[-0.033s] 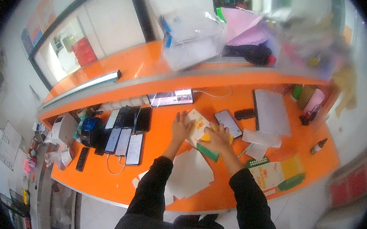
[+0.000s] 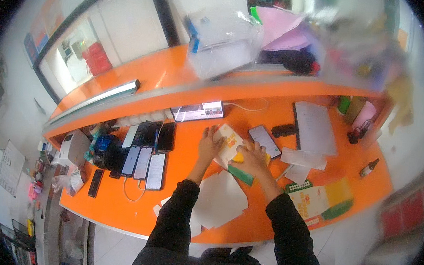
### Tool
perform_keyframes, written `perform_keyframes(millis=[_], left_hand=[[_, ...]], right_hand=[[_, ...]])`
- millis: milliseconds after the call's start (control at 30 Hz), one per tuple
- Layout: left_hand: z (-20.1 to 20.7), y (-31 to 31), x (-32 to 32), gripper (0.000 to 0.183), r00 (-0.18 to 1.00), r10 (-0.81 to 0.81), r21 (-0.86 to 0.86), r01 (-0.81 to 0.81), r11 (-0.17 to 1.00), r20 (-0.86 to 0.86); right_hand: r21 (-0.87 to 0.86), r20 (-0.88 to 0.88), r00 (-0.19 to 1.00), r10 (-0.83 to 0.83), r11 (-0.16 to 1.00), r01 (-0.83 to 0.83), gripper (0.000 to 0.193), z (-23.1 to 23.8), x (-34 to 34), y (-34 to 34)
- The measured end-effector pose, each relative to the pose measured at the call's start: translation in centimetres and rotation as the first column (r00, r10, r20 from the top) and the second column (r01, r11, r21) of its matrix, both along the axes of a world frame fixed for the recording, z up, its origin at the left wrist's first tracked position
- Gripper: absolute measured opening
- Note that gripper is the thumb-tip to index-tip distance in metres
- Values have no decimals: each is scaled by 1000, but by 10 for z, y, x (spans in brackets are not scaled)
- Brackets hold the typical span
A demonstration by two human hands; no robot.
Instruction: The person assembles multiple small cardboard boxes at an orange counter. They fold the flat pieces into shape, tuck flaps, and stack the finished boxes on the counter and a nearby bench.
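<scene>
A folded white, yellow and green printed paper packet (image 2: 229,138) lies on the orange counter (image 2: 186,200), tilted between my hands. My left hand (image 2: 210,147) rests on its left edge with the fingers spread. Across its yellow part lies my right hand (image 2: 253,160), fingers apart and bent, hiding much of that side. The packet's green end (image 2: 240,175) shows below the right hand. Loose white sheets (image 2: 222,198) lie between my forearms. A similar packet (image 2: 316,200), flat and larger-looking, is to the right, partly over a green dotted card (image 2: 299,186).
Several phones (image 2: 155,172) lie at the left, some with cables. A lit tablet (image 2: 198,111) leans under the shelf (image 2: 175,96). Beyond my right hand are a phone (image 2: 265,140), a black object (image 2: 284,131), papers (image 2: 315,128) and a small bottle (image 2: 369,168).
</scene>
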State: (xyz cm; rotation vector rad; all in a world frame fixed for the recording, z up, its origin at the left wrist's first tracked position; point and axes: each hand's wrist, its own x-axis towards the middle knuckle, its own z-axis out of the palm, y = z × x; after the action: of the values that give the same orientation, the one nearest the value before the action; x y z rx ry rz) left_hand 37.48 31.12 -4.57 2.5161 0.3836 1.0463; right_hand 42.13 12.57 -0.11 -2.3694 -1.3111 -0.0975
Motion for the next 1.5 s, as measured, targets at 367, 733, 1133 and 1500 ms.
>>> perform_keyframes(millis=[367,733,1133,1500], left_hand=[[-3,-41,-1,48,829,312,287,-193,938,-464],[-58,-39,-41,62,933,57,101,-22,995,-356],[-5,-156,-171,69,649,-206,-9,293,956,-733],[-21,-177,-217,57,702,-280,94,443,892,-654]], right_hand=[[-35,-7,1000,22,999,-23,50,3,7,-6],[4,-16,999,40,999,-40,46,-1,-1,0],[669,63,978,-199,735,106,28,-15,-73,-55],[499,-623,739,-256,597,628,30,-82,-200,-106]])
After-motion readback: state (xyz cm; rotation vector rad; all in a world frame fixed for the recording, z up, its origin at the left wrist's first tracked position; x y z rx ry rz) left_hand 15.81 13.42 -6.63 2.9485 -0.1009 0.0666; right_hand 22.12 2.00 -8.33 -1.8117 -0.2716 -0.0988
